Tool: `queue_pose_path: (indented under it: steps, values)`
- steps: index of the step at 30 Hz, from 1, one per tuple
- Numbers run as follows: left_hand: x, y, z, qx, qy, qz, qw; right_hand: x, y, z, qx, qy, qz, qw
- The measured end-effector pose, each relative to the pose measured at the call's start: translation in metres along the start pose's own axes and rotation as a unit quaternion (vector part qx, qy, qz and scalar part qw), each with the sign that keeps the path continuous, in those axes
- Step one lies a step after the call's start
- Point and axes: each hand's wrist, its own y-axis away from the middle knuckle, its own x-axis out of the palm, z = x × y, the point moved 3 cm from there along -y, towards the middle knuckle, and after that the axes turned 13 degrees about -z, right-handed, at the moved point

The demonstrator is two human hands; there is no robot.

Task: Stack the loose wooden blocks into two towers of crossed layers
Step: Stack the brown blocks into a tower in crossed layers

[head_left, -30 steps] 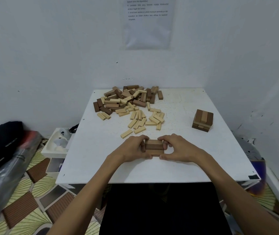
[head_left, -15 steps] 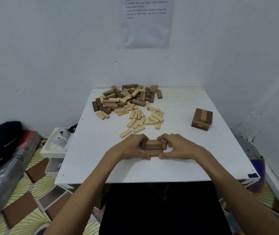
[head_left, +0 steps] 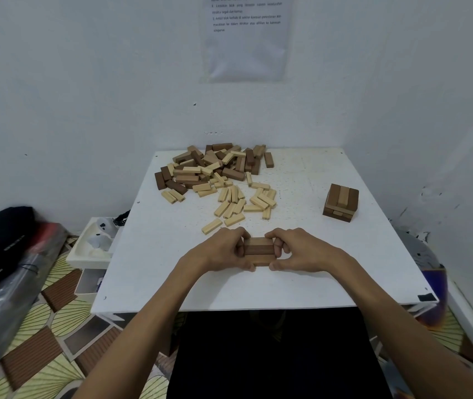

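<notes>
Head view: curled fingers of the left hand [head_left: 223,250] and right hand [head_left: 301,250] squeeze a row of brown blocks [head_left: 259,249] from both ends, on the table [head_left: 330,272]. The wood is probably light, rigid and smooth, so even pressure on the ends should suit it. Beyond the fingertips lies the loose block pile [head_left: 218,177]. Well to the right stands a low started tower [head_left: 341,203].

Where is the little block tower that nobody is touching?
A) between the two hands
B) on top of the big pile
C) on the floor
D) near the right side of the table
D: the little tower stands alone near the right edge of the table, apart from the pile of loose blocks; the left hand and right hand hold a low stack.
</notes>
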Motion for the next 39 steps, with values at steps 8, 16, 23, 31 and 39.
queue_pose_path:
  steps: [8,16,23,31,39]
  values:
    - [0.0,0.001,-0.003,-0.008,-0.006,0.01,1.0,0.0,0.0,0.0,0.004,-0.007,0.002,1.0]
    - [0.001,0.0,-0.005,-0.008,-0.018,0.011,1.0,0.002,0.002,0.0,0.005,-0.014,-0.006,1.0]
    - [-0.006,-0.003,-0.004,0.03,-0.043,-0.022,0.998,-0.001,0.002,0.003,0.0,-0.005,-0.032,0.999]
    - [-0.021,-0.035,-0.022,0.122,-0.085,-0.098,0.984,-0.041,0.006,-0.009,-0.012,0.042,-0.115,0.992]
    - [-0.027,-0.09,-0.07,0.179,-0.103,-0.108,0.972,-0.094,0.013,-0.036,-0.001,0.046,-0.195,0.98]
